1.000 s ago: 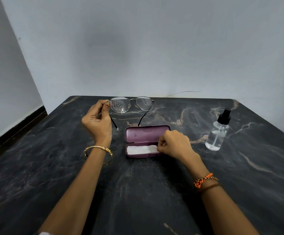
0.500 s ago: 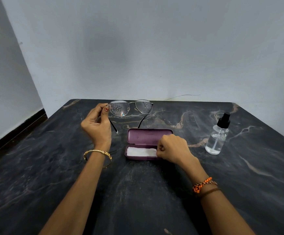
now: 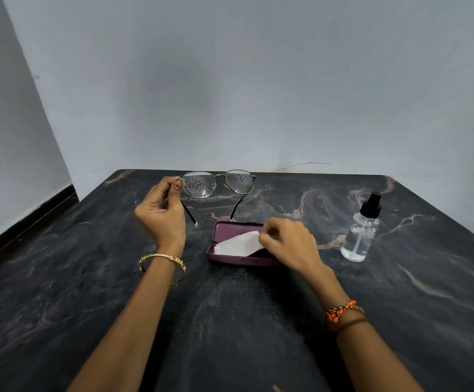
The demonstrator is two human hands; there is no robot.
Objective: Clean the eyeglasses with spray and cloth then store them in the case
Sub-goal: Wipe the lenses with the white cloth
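My left hand (image 3: 162, 213) holds the metal-framed eyeglasses (image 3: 218, 183) by their left hinge, raised above the table with temples unfolded; both lenses are speckled with droplets. In front of them the purple case (image 3: 230, 260) lies open on the table. A white cloth (image 3: 240, 244) rests partly inside it, and my right hand (image 3: 286, 244) pinches the cloth's right corner, lifting that end above the case. The clear spray bottle (image 3: 361, 232) with a black nozzle stands upright to the right, apart from both hands.
The dark marble table (image 3: 230, 321) runs to a grey wall at the back; its left edge borders a floor strip and a side wall. A gold bangle circles my left wrist, orange thread bands my right.
My right hand has raised one corner of the white cloth out of the case; before, the cloth lay flat inside. My left hand and the eyeglasses have stayed about where they were.
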